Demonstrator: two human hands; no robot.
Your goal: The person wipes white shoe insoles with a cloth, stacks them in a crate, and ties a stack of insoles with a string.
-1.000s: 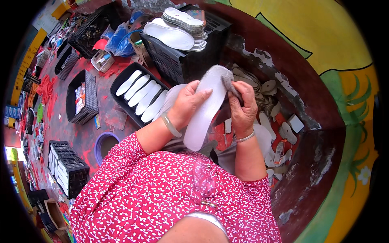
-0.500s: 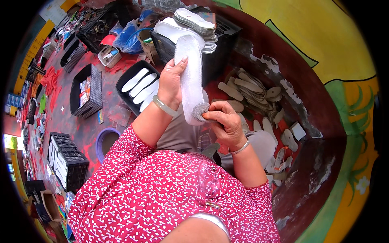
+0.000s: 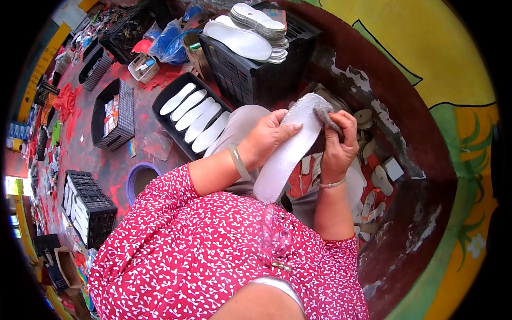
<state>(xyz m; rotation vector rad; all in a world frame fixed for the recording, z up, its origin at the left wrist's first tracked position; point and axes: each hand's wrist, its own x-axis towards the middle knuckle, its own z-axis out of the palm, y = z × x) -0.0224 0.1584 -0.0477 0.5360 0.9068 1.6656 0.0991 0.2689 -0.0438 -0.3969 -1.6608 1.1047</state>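
My left hand [image 3: 268, 137] grips a white insole [image 3: 290, 152] along its left edge, with the thumb lying on its face. The insole slants above my lap, its upper end leaning to the right. In my right hand [image 3: 340, 144] is a grey scouring pad [image 3: 326, 116], pinched between fingers and thumb. That pad touches the insole's upper right edge. A black tray [image 3: 166, 121] with several white insoles [image 3: 196, 118] in it stands left of my knee.
A black crate [image 3: 232, 80] ahead bears a stack of insoles [image 3: 260, 24]. Loose soles [image 3: 381, 180] lie on the right by the peeling wall [image 3: 368, 101]. Leftward are a purple bucket [image 3: 130, 184], a checked basket [image 3: 127, 120] and a crate of insoles [image 3: 101, 210].
Both hands have moved right and the insole has tilted rightward. The scouring pad has gone from the insole's lower end to its upper right edge.
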